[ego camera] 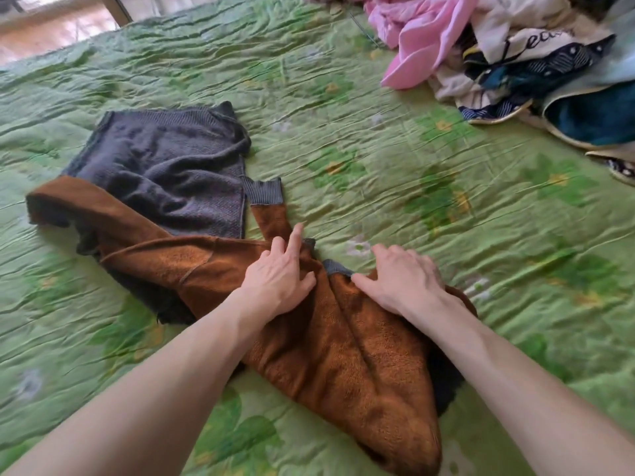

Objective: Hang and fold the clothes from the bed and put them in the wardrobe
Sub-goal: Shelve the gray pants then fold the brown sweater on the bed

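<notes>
A brown fleece-lined garment (343, 338) is pressed flat on the bed (446, 201) at lower centre by the left hand (278, 280) and right hand (402, 280), fingers spread. A heap of clothes (515, 53) is seen at upper right.

Sunlit floor (51, 32) beyond green quilt (378, 173)

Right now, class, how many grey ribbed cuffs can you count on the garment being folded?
2: one cuff lies past the left hand; another sits between both hands, by the right hand. More may be hidden.
</notes>
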### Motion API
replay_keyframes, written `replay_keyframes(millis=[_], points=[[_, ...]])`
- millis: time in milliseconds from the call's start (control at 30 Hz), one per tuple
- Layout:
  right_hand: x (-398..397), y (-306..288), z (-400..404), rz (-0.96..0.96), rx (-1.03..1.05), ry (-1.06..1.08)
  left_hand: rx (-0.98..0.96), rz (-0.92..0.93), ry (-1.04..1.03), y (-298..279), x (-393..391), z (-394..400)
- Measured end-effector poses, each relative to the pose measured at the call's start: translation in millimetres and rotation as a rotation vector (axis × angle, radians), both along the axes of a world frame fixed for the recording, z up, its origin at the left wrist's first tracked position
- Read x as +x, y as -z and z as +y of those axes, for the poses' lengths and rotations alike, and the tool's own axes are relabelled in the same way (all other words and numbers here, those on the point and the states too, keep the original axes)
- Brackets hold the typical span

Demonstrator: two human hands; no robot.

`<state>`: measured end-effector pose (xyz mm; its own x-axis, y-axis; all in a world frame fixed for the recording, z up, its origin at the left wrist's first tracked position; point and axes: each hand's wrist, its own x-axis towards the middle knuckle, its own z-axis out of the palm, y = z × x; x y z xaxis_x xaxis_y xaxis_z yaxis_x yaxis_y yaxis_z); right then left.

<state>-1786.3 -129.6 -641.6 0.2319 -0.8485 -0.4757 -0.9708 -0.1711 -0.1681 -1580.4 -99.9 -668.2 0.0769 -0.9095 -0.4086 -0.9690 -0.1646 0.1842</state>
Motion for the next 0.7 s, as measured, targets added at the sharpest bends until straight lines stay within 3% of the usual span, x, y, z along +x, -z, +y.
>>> replay_keyframes(millis=[133, 267, 367, 533, 700], points=[[6.2, 10.6, 4.5, 0.035, 0.110, -0.024, 0.057, -0.146, 0.072, -6.0, 4.9, 1.4], [-11.4, 14.5, 23.3, -0.161, -0.016, 0.015, -0.299, -0.148, 0.207, -14.5, 11.7, 28.2], [-26.8, 3.6, 37.7, -0.368, -0.124, 0.112, -0.379, -0.057, 0.225, -28.2, 12.8, 55.2], [-51.9, -49.0, 55.3, -0.591, 0.020, 0.262, -0.432, -0.100, 0.238, -87.4, 19.3, 93.6], [-66.6, -141.3, 84.1, -0.640, 0.204, 0.164, -0.461, -0.081, 0.303, -180.8, 27.5, 134.1]])
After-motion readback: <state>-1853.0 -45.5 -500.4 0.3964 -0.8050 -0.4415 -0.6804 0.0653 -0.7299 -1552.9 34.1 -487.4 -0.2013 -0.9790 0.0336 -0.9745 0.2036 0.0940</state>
